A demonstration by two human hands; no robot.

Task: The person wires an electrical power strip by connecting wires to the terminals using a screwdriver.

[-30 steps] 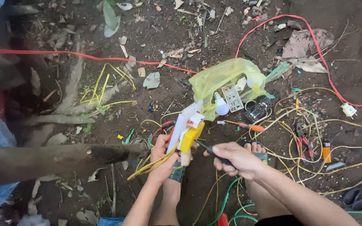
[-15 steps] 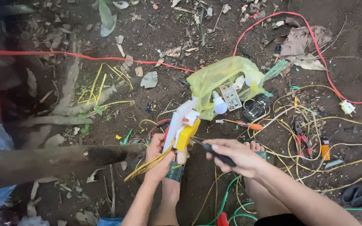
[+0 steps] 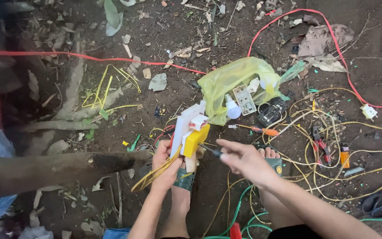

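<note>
Screwdriver (image 3: 210,150) tip had closed onto yellow block (image 3: 195,140) since earlier frame. Yellow bag (image 3: 226,79) lay far right. Left hand (image 3: 165,163) gripped white board (image 3: 185,124), centre. Right hand (image 3: 243,159) fingers pinched screwdriver.

Bare dirt ground (image 3: 191,40) — wires (image 3: 332,128), yellow bag (image 3: 231,79)

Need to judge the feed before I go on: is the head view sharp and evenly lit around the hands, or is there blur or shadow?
Head view: sharp at the left hand, right hand and yellow-and-white electrical part; soft, even daylight, no glare; the left edge is dark and shadowed; the branch looks slightly soft.
</note>
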